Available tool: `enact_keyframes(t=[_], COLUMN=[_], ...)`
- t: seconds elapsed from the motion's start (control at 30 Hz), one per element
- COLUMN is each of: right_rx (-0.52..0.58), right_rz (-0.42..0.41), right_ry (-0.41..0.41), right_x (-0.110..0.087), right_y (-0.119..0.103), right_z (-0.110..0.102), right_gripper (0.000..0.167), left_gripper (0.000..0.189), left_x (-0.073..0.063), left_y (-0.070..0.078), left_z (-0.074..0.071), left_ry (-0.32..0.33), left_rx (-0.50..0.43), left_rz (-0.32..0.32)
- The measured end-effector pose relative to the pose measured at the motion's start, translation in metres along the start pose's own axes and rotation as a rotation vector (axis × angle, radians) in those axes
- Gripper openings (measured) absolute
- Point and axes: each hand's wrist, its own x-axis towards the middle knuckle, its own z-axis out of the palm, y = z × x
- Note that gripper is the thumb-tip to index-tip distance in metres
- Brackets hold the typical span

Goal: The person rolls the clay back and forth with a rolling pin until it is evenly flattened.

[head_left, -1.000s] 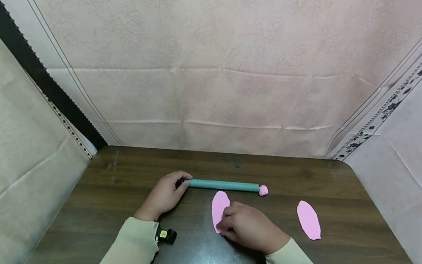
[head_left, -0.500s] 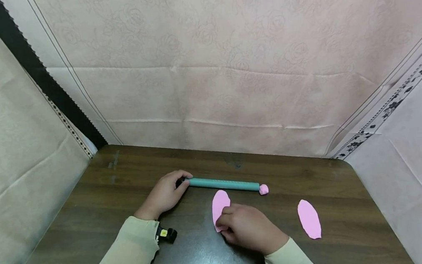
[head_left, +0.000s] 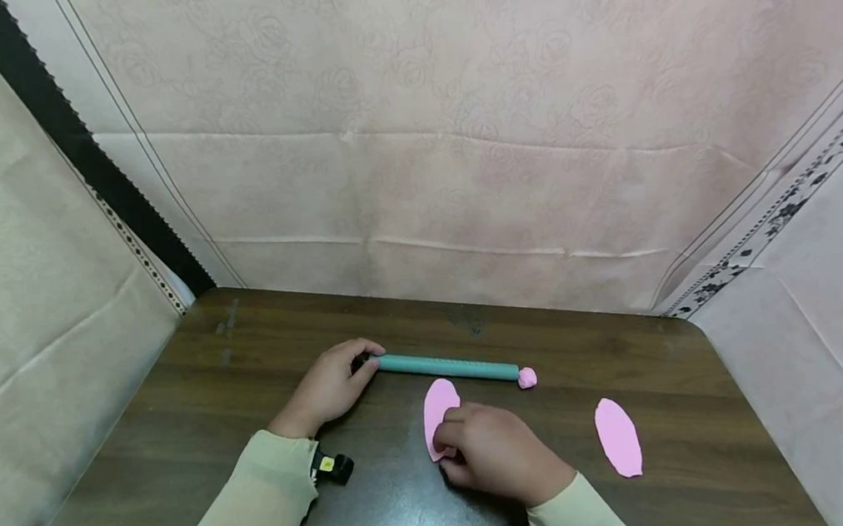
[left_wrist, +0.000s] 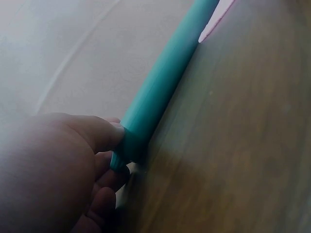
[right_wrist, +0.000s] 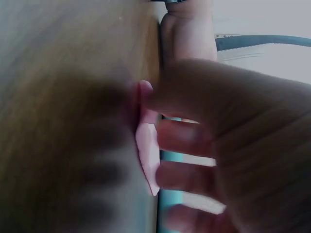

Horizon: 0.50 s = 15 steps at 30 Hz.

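A teal rod [head_left: 446, 366] with faint markings lies across the table, and a small pink clay lump [head_left: 527, 377] caps its right end. My left hand [head_left: 330, 388] holds the rod's left end between thumb and fingers, as the left wrist view shows on the teal rod [left_wrist: 155, 87]. In front of the rod lies a flat pink clay oval [head_left: 440, 403]. My right hand [head_left: 502, 452] pinches the near end of this oval; in the right wrist view the thumb partly hides the pink clay oval [right_wrist: 148, 150]. A second flat pink oval [head_left: 618, 438] lies apart to the right.
The brown wooden table [head_left: 336, 320] is bounded at the back by a pale patterned cloth [head_left: 422, 188]. Cloth panels also stand along the left and right sides. A small black wrist camera [head_left: 340, 469] sits by my left sleeve.
The right hand's fingers shift very slightly at the near end of the pink oval. The left hand, the rod and the second oval stay in place.
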Motion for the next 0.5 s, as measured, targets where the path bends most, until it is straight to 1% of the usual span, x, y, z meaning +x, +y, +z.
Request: enact_keyframes(t=[0.07,0.13,0.2,0.3,0.4,0.5], right_rx=[0.017,0.01,-0.019,-0.06,-0.066,-0.046], right_rz=[-0.003,-0.023,-0.055,-0.088,-0.078,-0.052], right_ry=[-0.018,-0.022,0.005,0.082,0.146,0.129], right_x=[-0.001,-0.0012,-0.0001,0.0026,0.0037,0.0019], right_y=[0.0,0.0001,0.0009,0.0034,0.0059,0.0056], right_z=[-0.0009,-0.0005,-0.0001,0.0006,0.0009,0.0023], right_gripper=[0.01,0.009,0.01,0.015,0.015,0.014], left_gripper=[0.019,0.019,0.019,0.019,0.019,0.019], left_x=[-0.0001,-0.0002,-0.0004,-0.0002,0.0002,-0.0002], left_y=[-0.0003,-0.0003,0.0,0.0007,0.0012,0.0013], left_z=[-0.0001,-0.0003,-0.0006,-0.001,-0.001,-0.0005], left_ry=[0.001,0.001,0.002,0.003,0.003,0.002], left_rx=[0.002,0.0,-0.001,-0.006,-0.003,0.005], left_rz=[0.004,0.007,0.008,0.005,0.007,0.013])
